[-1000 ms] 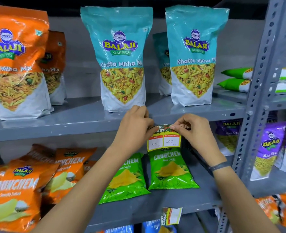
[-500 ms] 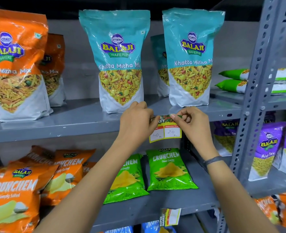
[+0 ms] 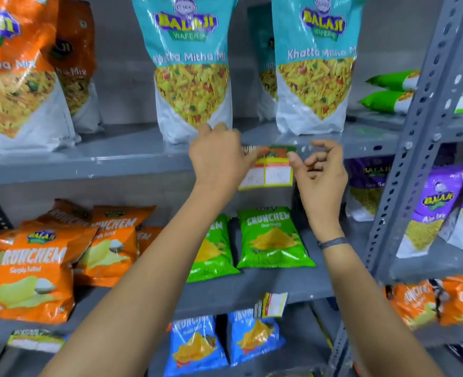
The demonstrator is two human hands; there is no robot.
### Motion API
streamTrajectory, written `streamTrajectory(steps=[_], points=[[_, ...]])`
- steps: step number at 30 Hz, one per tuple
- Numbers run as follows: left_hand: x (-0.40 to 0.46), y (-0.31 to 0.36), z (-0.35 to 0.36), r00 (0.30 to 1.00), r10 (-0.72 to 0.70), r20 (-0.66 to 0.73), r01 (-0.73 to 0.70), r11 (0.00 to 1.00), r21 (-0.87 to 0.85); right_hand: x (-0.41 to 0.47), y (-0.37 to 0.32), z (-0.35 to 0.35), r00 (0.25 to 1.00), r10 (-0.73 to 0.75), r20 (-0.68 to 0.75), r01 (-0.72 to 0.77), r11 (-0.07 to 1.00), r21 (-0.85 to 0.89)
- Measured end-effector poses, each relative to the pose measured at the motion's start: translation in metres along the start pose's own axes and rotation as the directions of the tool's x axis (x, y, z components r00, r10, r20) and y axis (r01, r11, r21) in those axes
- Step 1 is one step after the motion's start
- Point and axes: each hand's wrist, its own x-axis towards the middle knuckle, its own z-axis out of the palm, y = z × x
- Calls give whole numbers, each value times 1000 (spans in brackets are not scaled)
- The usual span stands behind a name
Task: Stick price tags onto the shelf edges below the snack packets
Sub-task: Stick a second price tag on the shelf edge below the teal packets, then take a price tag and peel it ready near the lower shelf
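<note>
Since the earlier frame the yellow paper price tag with green-red header (image 3: 269, 167) has gone up from hanging under the shelf to lying against the grey metal shelf edge (image 3: 89, 165), centre of frame, and the right hand's thumb has come off its top corner.

Near, at the bottom: blue chip packets (image 3: 197, 346) on the lowest shelf, and a second small yellow-white tag (image 3: 272, 304) on the shelf edge above them.

Both forearms reach up from the bottom of the frame. Left hand (image 3: 219, 159) is pressed on the tag's left end, fingers (image 3: 248, 159) flat over it, covering that part. Right hand (image 3: 318, 170) is just right of the tag, fingers loosely curled, holding nothing; thumb tip is at the tag's right edge, contact unclear. A dark band (image 3: 332, 242) sits on the right wrist.

Middle shelf: green Crunchem packets (image 3: 272, 238) lie under the tag, orange Crunchem packets (image 3: 37, 270) at lower left.

Further up: two teal Khatta Mitha Mix pouches (image 3: 192, 66) stand on the shelf above the tag, orange Mix pouches (image 3: 15, 72) at upper left. A grey perforated upright (image 3: 426, 137) runs down the right side, purple packets (image 3: 437, 208) beyond it.
</note>
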Motion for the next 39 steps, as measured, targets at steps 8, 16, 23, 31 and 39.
streamTrajectory(steps=[8, 16, 23, 31, 39], points=[[-141, -20, 50, 978, -95, -183, 37, 953, -300, -114, 59, -16, 968, 196, 158, -176, 975, -133], [-297, -33, 140, 184, -134, 974, 713, 700, -38, -204, 108, -22, 641, 452, 621, -7, 812, -584], [-288, -14, 184, 64, -157, 985, 963, 268, -20, -205, 137, -4, 530, 516, 673, 121, 739, -663], [-296, -9, 198, 126, -171, 977, 960, 268, -77, -187, 153, 8, 437, 646, 625, -13, 700, -714], [-282, -34, 177, 518, -167, 839, 622, 747, -235, -176, 154, -6, 404, 633, 661, -110, 750, -652]])
